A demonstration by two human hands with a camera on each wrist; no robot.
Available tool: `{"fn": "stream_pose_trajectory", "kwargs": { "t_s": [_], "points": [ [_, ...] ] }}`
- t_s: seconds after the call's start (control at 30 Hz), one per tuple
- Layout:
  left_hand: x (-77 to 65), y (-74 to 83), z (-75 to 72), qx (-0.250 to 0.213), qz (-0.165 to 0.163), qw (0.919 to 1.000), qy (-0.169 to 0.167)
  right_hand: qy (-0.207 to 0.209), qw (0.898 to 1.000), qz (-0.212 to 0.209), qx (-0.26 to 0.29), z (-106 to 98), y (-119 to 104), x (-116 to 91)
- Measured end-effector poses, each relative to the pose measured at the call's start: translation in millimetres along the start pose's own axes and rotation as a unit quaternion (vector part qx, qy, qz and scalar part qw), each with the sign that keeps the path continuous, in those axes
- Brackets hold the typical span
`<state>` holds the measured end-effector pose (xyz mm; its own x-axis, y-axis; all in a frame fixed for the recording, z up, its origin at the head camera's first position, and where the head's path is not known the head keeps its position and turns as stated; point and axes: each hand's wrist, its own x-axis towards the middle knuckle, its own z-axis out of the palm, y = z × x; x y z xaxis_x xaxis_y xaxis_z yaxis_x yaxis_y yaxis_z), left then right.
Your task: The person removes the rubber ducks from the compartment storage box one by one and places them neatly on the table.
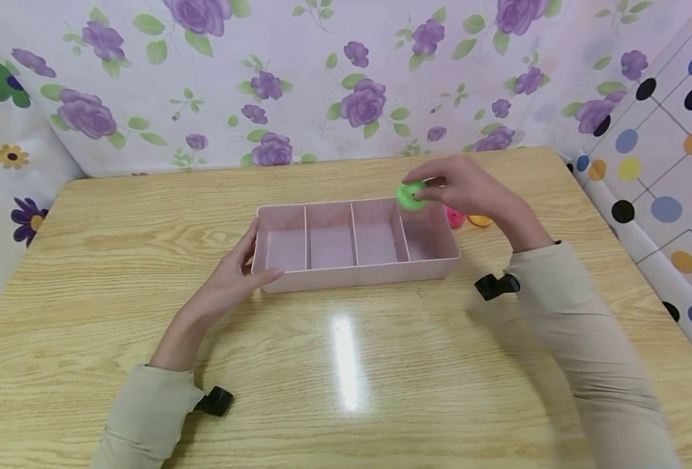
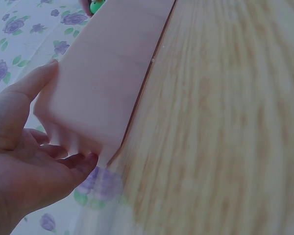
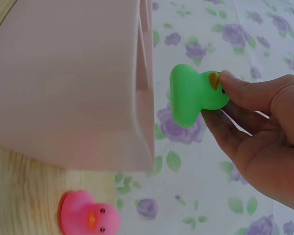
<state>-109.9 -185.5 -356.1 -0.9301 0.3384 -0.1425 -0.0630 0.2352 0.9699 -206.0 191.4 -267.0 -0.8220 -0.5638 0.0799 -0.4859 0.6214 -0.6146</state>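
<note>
A pale pink box with several compartments in a row stands on the wooden table. My left hand holds its left end, thumb on the front side and fingers around the end wall. Above the rightmost compartment, my right hand pinches a green rubber duck by its head between thumb and fingers. The duck has an orange beak and is apart from the box. On the table just right of the box sits a pink rubber duck, partly hidden from the head view by the right hand.
A yellow-orange object lies beside the pink duck, mostly covered by the right wrist. Behind the table hangs a floral cloth. A dotted sheet borders the right side.
</note>
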Motion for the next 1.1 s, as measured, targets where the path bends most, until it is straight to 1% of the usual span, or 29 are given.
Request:
{"fn": "stream_pose_trajectory", "kwargs": {
  "t_s": [0.1,0.23,0.33,0.53,0.67,0.83,1.1],
  "points": [
    [0.0,0.0,-0.6,0.000,-0.003,1.0000,0.001,0.000,1.000,0.014,0.001,-3,4,-3],
    [0.9,-0.8,-0.9,0.005,-0.002,1.0000,-0.001,0.004,0.998,0.052,0.028,-5,11,-10],
    [0.9,-0.8,-0.9,0.005,0.001,1.0000,-0.001,0.008,0.997,0.067,0.036,-8,17,-14],
    [0.6,-1.8,-1.2,0.004,0.002,1.0000,-0.001,0.013,0.998,0.060,0.006,-15,30,-18],
    [1.1,-2.4,-1.4,0.003,0.004,1.0000,-0.001,0.018,0.998,0.066,0.003,-21,36,-23],
    [1.3,-0.9,-1.6,0.001,-0.002,1.0000,0.001,0.015,0.996,0.088,-0.004,-29,41,-31],
    [1.2,-1.4,-1.6,0.000,-0.004,1.0000,0.001,0.015,0.987,0.156,-0.023,-39,49,-41]
  ]
}}
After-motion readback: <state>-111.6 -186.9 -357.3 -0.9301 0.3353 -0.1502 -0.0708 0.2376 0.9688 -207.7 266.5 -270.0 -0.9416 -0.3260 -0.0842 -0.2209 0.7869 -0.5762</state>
